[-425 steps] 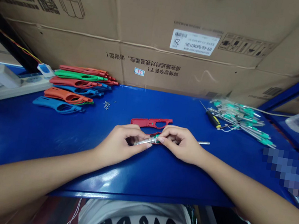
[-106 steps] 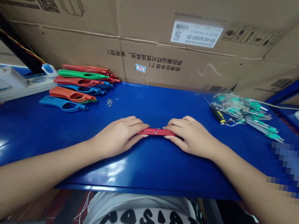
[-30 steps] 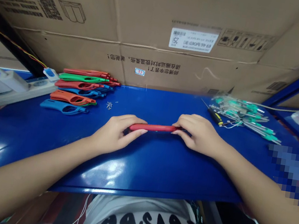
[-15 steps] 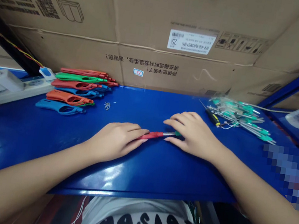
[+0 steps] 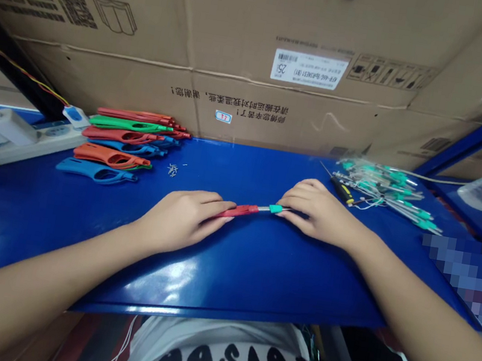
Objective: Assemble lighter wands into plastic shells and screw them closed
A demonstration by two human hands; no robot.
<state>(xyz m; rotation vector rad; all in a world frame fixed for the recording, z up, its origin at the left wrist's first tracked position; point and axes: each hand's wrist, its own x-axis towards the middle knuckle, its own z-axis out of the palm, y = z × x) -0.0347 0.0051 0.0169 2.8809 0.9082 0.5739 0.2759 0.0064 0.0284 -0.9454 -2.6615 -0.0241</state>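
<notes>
My left hand is closed around the handle end of a red lighter-like casing over the middle of the blue table. A metal tube with a green part sticks out of the casing's right end. My right hand is pinched just beyond the green part, at its right end, where a thin pale strand shows between the fingertips. What exactly the fingertips grip is too small to make out.
Red, green and blue casings are stacked at the back left, near small screws and a power strip. Green-tipped metal tubes and a black-yellow screwdriver lie back right. A cardboard box stands behind.
My right hand has moved slightly right and its fingers have closed together, uncovering the green part. My left hand and the red casing have shifted slightly left.
</notes>
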